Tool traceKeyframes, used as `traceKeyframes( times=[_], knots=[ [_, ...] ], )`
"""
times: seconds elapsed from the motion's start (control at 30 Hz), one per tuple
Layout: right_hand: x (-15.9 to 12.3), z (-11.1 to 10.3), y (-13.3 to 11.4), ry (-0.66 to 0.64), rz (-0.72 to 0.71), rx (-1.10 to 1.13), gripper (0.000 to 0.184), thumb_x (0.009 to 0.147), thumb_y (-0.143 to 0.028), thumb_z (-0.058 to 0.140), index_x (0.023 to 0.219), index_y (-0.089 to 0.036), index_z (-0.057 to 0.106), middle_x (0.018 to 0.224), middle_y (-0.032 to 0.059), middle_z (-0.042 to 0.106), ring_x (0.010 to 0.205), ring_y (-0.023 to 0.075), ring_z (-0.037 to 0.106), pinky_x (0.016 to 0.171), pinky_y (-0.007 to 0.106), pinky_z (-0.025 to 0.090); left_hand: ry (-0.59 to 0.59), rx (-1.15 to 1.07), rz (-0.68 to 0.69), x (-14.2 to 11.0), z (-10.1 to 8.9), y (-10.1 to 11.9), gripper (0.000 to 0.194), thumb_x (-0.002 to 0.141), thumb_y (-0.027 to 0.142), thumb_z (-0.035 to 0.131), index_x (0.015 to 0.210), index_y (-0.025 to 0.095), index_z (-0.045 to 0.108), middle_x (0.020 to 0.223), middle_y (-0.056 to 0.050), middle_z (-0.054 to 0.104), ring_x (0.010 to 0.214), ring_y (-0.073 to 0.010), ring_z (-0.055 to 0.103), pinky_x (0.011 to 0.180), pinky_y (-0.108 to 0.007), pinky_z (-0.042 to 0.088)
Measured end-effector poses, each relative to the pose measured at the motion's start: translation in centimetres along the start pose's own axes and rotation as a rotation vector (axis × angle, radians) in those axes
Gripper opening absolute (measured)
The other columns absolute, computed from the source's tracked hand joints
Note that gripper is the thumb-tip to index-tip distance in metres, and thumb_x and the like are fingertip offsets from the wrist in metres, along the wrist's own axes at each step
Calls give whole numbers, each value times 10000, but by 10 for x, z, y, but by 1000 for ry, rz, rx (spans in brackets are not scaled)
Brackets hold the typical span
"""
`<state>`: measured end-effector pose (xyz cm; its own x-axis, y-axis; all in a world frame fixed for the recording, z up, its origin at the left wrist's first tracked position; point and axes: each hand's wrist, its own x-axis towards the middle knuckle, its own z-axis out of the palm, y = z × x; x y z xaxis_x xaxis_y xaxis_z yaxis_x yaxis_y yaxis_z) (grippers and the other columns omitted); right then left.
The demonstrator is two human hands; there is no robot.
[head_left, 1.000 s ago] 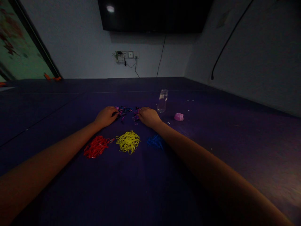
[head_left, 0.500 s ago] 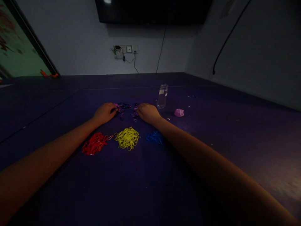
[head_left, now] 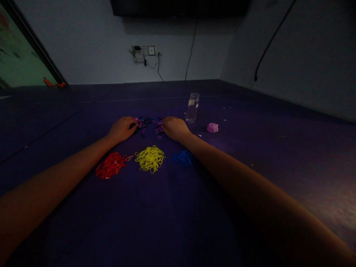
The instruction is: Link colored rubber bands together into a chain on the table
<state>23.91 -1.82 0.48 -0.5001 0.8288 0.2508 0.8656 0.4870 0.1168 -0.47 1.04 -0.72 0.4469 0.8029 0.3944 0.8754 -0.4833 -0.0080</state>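
My left hand (head_left: 122,128) is curled at the left side of a loose spread of purple, pink and dark rubber bands (head_left: 147,120), fingers closed on some of them. My right hand (head_left: 175,128) bends over a smaller cluster of pink and dark rubber bands (head_left: 159,129); its fingertips are mostly hidden. Closer to me lie three heaps: red rubber bands (head_left: 112,165), yellow rubber bands (head_left: 150,158) and blue rubber bands (head_left: 183,158). The blue heap is beside my right forearm and partly in its shadow.
A clear bottle (head_left: 193,108) without a lid stands beyond my right hand. Right of it rests a pink cap-like piece (head_left: 213,128). Small white scraps (head_left: 200,135) dot the dark purple surface (head_left: 155,207). A wall with sockets (head_left: 144,52) and a screen (head_left: 180,7) is behind.
The whole scene has shifted upward in view as the camera tilted down. Both hands stay at the mixed bands, with hardly any visible movement of their own.
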Motion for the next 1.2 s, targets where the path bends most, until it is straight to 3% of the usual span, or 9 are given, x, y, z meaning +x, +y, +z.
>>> traceKeyframes(
  times=[0.67, 1.2],
  knots=[
    [1, 3, 1, 29, 5, 39, 371, 935, -247, 328, 1085, -70, 618, 1138, 184, 615, 1022, 265, 574, 795, 335, 432, -11, -5, -29, 0, 1, -3, 309, 873, 334, 422, 949, 151, 659, 933, -81, 627, 908, -228, 572, 848, -346, 431],
    [-1, -1, -1, 6, -13, 23, 369, 943, -252, 316, 1060, -104, 633, 1128, 169, 622, 1006, 243, 592, 810, 320, 464, 8, -16, -9, -2, -2, 1, 278, 854, 305, 419, 897, 156, 650, 902, -90, 639, 864, -219, 590, 803, -332, 459]
  ],
)
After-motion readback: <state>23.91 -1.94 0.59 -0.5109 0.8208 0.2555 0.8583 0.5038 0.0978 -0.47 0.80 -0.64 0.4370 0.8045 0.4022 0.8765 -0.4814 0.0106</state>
